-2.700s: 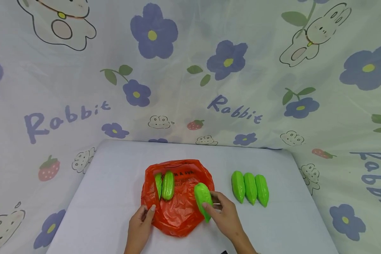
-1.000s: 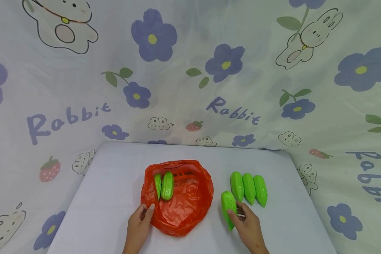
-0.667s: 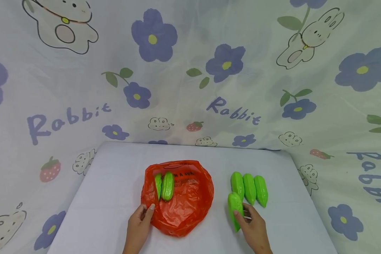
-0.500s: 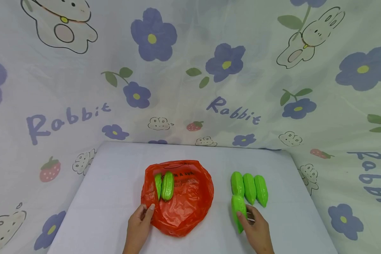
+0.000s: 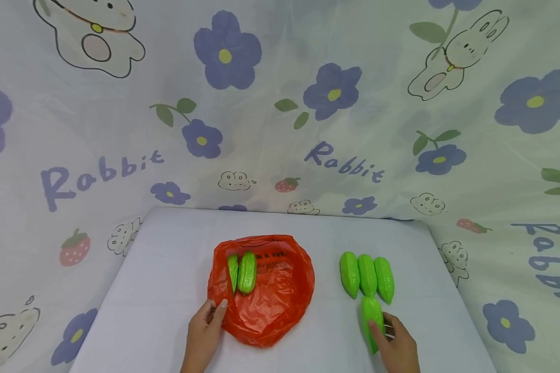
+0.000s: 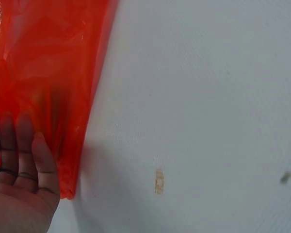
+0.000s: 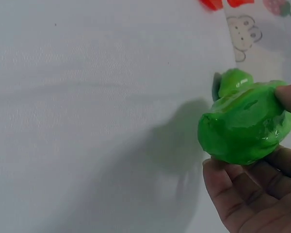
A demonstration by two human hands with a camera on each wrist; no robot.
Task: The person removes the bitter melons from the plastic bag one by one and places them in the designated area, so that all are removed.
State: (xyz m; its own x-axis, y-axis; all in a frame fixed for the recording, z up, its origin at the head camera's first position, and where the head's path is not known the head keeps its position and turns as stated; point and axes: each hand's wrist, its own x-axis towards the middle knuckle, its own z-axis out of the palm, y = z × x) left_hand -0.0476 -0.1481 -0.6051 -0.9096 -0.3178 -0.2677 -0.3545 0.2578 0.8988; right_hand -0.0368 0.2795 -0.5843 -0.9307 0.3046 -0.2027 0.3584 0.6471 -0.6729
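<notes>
A red plastic bag [image 5: 280, 311] lies on the white table with its mouth spread wide, and two ribbed green gourds [image 5: 247, 273] are inside at its left. My left hand [image 5: 206, 327] holds the bag's near-left rim, thumb on top; in the left wrist view its fingers lie against the bag's outer side. My right hand [image 5: 395, 339] grips another ribbed green gourd [image 7: 242, 128] between thumb and fingers, its shadow falling on the table to the side. The held gourd's far end overlaps the middle one of three matching gourds [image 5: 350, 274] lying side by side.
The white table [image 5: 168, 259] runs back to a cloth [image 5: 261, 129] printed with rabbits, flowers and strawberries, which also hangs along both sides. Brown marks [image 6: 159, 181] show on the surface in the left wrist view.
My right hand has carried the gourd rightward, from over the bag's right edge to just in front of the three-gourd row. My left hand and the bag have stayed in place.
</notes>
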